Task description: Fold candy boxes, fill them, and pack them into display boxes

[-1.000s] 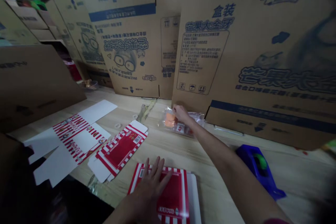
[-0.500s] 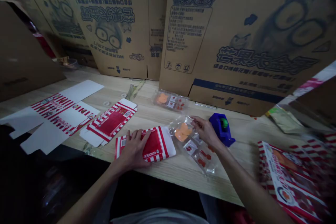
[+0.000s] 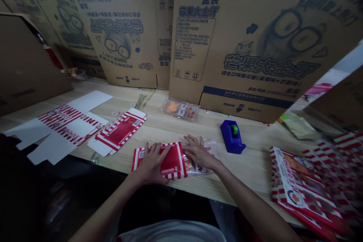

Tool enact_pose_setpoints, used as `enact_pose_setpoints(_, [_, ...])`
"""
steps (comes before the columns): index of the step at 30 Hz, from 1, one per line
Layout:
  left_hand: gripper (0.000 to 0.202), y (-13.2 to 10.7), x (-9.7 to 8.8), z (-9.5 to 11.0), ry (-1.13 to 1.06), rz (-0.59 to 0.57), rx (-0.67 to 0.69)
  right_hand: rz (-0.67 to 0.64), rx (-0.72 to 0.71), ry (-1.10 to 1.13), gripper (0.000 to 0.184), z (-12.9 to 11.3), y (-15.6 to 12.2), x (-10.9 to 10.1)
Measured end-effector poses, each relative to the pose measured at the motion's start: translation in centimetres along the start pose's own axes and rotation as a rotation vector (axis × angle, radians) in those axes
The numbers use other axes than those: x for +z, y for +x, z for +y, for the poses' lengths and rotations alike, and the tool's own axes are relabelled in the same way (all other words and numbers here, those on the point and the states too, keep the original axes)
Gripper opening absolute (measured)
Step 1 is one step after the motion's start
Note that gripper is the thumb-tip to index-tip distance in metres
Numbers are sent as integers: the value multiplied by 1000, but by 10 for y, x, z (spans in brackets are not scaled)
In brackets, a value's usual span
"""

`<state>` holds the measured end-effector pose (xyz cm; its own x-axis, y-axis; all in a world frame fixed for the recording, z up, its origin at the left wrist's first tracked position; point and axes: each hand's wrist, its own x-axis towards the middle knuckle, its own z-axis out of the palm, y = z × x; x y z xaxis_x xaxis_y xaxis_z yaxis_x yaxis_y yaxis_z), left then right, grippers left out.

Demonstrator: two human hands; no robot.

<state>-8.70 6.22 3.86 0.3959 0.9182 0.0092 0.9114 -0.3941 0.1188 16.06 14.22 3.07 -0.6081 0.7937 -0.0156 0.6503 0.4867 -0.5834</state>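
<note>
A red-and-white striped candy box (image 3: 173, 160) lies flat on the table in front of me. My left hand (image 3: 151, 163) spans it, fingers over the top and thumb by the near edge, holding it. A clear plastic candy pack (image 3: 200, 168) with orange pieces sits partly inside the box's right end. Over this pack my right hand (image 3: 197, 154) rests with fingers spread, pressing on it and not wrapped round it. The pack's left portion is hidden in the box.
Left on the table are a second striped box (image 3: 121, 131) and an unfolded carton blank (image 3: 70, 121). Another candy pack (image 3: 181, 109) lies behind. A blue tape dispenser (image 3: 231, 140) stands to the right, with filled boxes (image 3: 304, 185) beyond. Large cardboard cartons (image 3: 195, 45) wall the back.
My right hand has moved left with the candy pack, which has gone from beside the box to partly inside it. My left hand stays on the box.
</note>
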Motion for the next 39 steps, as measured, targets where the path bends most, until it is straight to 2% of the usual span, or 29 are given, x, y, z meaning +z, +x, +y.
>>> enact_pose_setpoints(2, [116,-3,2,-3,-16,-10,-36,251,139,95,33,22,-14,2])
enact_pose_setpoints(4, [114,-6,5,-5,-24,-14,-81,519,318,212,44,43,-33,3])
enact_pose_setpoints(6, [112,-7,7,-3,-30,-16,-112,645,443,360,58,53,-52,6])
enact_pose_setpoints(7, [111,-6,8,0,-36,-10,-122,642,464,442,62,50,-59,10])
enact_pose_setpoints(9, [110,-2,9,9,-57,-1,-116,526,409,605,58,33,-64,22])
enact_pose_setpoints(11, [110,5,8,19,-75,14,-102,388,281,748,51,6,-62,36])
enact_pose_setpoints(12, [109,7,7,23,-82,32,-101,365,228,806,50,-6,-59,43])
enact_pose_setpoints(13, [108,9,5,27,-89,63,-115,404,203,839,51,-17,-57,48])
enact_pose_setpoints(16, [107,8,-5,36,-110,227,-282,764,264,823,47,-38,-55,59])
enact_pose_setpoints(17, [109,6,-8,40,-118,278,-349,837,279,833,45,-42,-55,61])
enact_pose_setpoints(18, [111,2,-11,44,-131,313,-401,855,279,873,46,-45,-55,63])
enact_pose_setpoints(21, [112,-9,-11,56,-287,331,-437,767,235,1088,46,-54,-55,63])
enact_pose_setpoints(25, [73,-22,4,59,-866,342,-334,619,219,1229,47,-54,-60,54])
enact_pose_setpoints(28, [58,-28,18,55,-1170,352,-293,520,232,1194,55,-43,-71,54])
enact_pose_setpoints(31, [57,-35,26,56,-1288,338,-319,487,264,1056,48,-34,-85,62])
enact_pose_setpoints(33, [52,-39,28,58,-1345,287,-334,467,270,921,36,-31,-91,67])
enact_pose_setpoints(36, [27,-40,27,58,-1325,252,-312,476,201,739,18,-31,-92,66])
enact_pose_setpoints(39, [16,-35,26,55,-1334,317,-290,506,139,709,21,-35,-85,62])
